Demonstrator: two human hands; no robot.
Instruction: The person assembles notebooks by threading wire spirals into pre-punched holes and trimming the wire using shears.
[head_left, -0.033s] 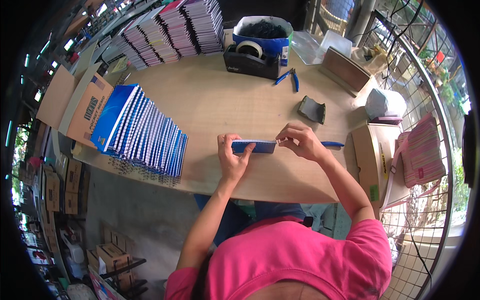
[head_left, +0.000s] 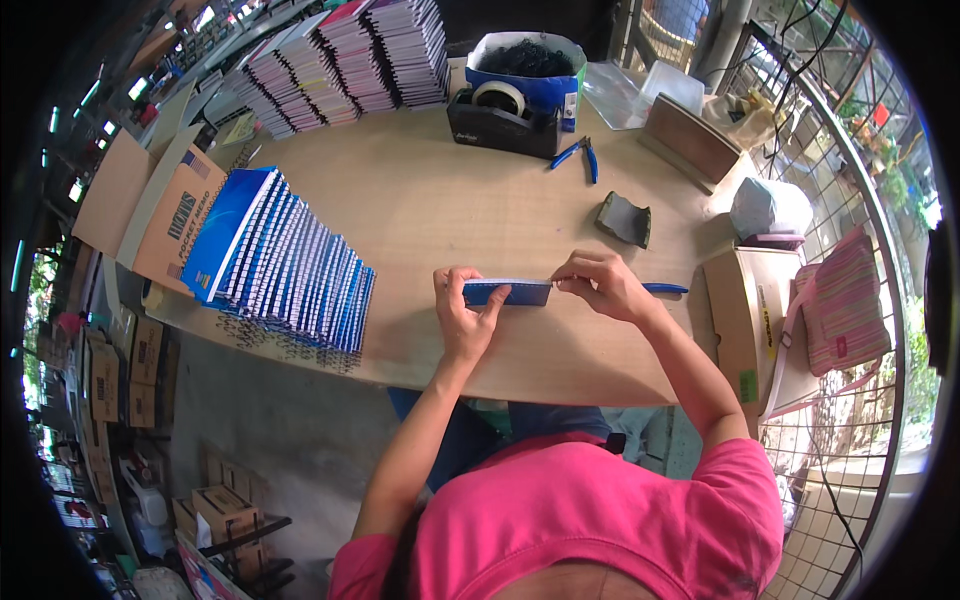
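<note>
**Holding a blue notepad (head_left: 515, 294) in both hands' reach, above the near side of a wooden table (head_left: 430, 200)**

Grasping the notepad by its left part with the left hand (head_left: 467, 318), laying the thumb across the blue cover and curling the fingers around the upper left corner. Turning that cover toward the body, showing a dotted row along the pale upper edge. Pinching thumb and fingertips together with the right hand (head_left: 600, 285), right at the notepad's right end; being unable to tell anything held between those tips, too small and too covered.

Having a slim blue tool (head_left: 664, 288) lying on the table just beyond the right hand. Facing a dark curved piece (head_left: 624, 220) a little farther off, then blue-handled cutters (head_left: 590, 163) lying with handles spread, near a black tape dispenser (head_left: 500, 128) and a blue-and-white bag (head_left: 570, 88) filled with dark coils.

Sitting with a long row of blue notepads (head_left: 290, 265) to the left, leaning beside an open cardboard box (head_left: 170, 205). Seeing tall stacks of books (head_left: 345, 65) at the far left, and a cardboard carton (head_left: 735, 300) and a striped pink bag (head_left: 850, 305) at the right.
</note>
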